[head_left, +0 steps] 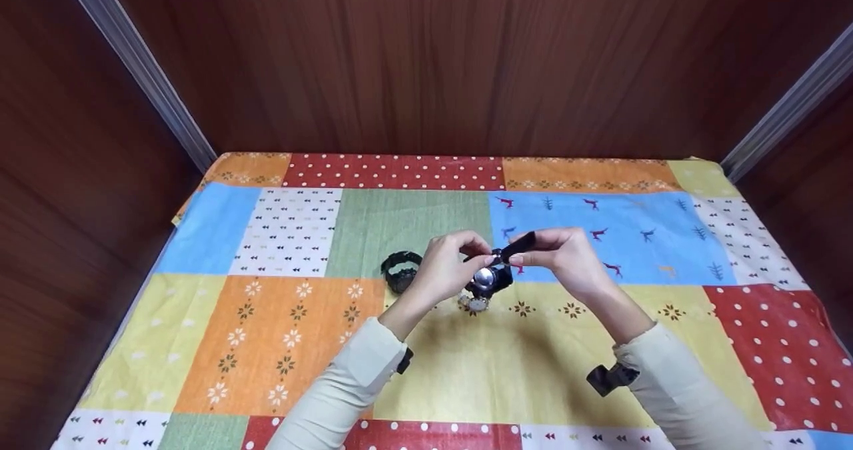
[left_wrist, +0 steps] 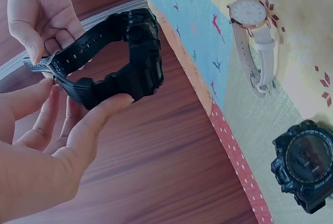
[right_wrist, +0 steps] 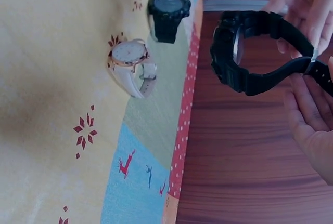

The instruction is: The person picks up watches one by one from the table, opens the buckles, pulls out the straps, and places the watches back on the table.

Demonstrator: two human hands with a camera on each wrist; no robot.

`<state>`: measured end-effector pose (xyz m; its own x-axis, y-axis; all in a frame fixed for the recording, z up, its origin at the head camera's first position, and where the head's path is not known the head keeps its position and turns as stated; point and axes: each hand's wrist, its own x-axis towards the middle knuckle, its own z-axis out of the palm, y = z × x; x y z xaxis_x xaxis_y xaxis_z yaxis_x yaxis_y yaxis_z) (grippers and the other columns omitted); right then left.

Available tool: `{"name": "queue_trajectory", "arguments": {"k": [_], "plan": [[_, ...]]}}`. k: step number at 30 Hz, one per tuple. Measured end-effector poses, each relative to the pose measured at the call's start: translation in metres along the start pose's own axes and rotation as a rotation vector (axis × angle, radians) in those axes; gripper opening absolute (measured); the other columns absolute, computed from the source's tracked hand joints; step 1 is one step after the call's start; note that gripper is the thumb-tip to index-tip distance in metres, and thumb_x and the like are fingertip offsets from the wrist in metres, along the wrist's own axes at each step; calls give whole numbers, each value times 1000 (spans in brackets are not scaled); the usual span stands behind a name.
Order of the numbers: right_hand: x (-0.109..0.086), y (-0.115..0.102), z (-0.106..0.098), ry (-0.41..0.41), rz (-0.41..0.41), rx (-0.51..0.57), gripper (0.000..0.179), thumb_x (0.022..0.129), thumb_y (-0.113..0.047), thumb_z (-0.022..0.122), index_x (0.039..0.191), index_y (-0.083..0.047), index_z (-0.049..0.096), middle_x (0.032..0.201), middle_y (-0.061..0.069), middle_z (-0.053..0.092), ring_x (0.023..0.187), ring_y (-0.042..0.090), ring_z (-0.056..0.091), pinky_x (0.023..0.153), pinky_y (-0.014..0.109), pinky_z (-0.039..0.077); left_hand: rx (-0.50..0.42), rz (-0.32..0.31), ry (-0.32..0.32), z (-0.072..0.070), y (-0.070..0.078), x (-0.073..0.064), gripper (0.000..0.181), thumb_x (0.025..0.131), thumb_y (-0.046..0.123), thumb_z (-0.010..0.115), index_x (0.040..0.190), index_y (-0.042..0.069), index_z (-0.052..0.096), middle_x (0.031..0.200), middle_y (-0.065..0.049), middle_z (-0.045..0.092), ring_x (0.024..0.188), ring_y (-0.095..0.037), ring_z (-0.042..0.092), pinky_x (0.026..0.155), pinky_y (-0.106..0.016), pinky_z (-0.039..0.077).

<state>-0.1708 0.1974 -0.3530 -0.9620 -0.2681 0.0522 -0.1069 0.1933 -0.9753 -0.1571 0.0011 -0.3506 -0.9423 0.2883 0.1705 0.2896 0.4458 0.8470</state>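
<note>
A black wristwatch (left_wrist: 143, 52) with a thick perforated strap is held up over the cloth by both hands, its strap bent into a loop. My left hand (head_left: 448, 267) pinches the strap near the buckle, with the thumb along the band in the left wrist view. The right hand (head_left: 563, 260) pinches the strap's free end (head_left: 521, 247), which sticks up past the fingers. In the right wrist view the strap crosses itself at the buckle (right_wrist: 314, 60), between the two hands' fingertips. The watch's shiny case back (head_left: 485, 277) faces the head camera.
A white-strapped watch with a rose-gold rim (right_wrist: 130, 52) lies on the patchwork tablecloth (head_left: 306, 343) below the held watch. Another black watch (head_left: 402, 271) sits to the left, beside the left hand. Dark wood panels (head_left: 426, 63) stand behind the table and at both sides.
</note>
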Motion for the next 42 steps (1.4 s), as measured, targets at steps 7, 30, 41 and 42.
{"name": "queue_trajectory", "arguments": {"k": [7,30,41,42], "plan": [[0,-1,-1,0,12,-5,28,72,-10,77,93,6,68,81,7,69,81,18,63,77,30,49,57,-28,-11,-2,-2,-2,32,73,11,76,104,7,67,96,-2,66,92,-15,58,87,-31,41],[1,-4,4,-46,-66,-104,29,74,-7,75,99,4,68,95,11,64,77,15,63,69,28,52,136,4,11,-3,-7,-4,23,73,9,75,95,7,71,92,-3,67,86,-18,60,79,-30,45],[3,-2,6,-130,-116,-97,34,76,2,71,107,11,61,98,23,60,91,39,60,72,29,53,128,-3,1,-4,-8,-4,22,73,9,75,95,8,71,92,-2,67,87,-18,59,79,-30,45],[3,-1,6,-143,-108,-96,34,76,2,71,108,11,61,99,24,60,92,40,59,73,29,53,129,-1,3,-4,-8,-3,22,73,9,75,95,8,71,92,-2,67,87,-18,60,79,-30,45]]}}
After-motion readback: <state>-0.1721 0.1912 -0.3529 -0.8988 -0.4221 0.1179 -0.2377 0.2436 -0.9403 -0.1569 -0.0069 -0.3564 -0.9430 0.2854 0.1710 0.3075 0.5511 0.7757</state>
